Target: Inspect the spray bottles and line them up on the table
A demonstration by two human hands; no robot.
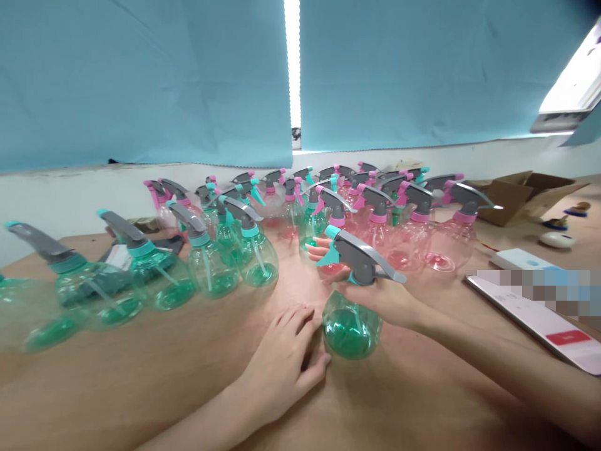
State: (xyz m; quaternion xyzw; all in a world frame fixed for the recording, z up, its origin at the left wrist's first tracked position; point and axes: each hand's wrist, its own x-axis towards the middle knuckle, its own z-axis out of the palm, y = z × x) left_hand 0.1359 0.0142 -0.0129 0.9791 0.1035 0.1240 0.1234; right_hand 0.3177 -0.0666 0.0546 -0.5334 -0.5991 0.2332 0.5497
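Observation:
In the head view, a green spray bottle [353,331] with a grey-and-turquoise spray head stands in front of me, slightly tilted. My right hand [375,297] is around its neck from behind, partly hidden by the bottle, with some fingertips showing to the left of the trigger. On the tabletop just left of this bottle lies my left hand [286,357], palm down, fingers stretched out and thumb close to the bottle's base. It holds nothing. Whether the left fingertips touch the bottle, I cannot tell.
Green spray bottles [211,269] line the left side of the wooden table [117,388]. Pink spray bottles [451,244] crowd the back right. Farther right are an open cardboard box [507,200], a white mouse [556,240] and a tablet [530,319]. Blue curtains [150,81] hang behind.

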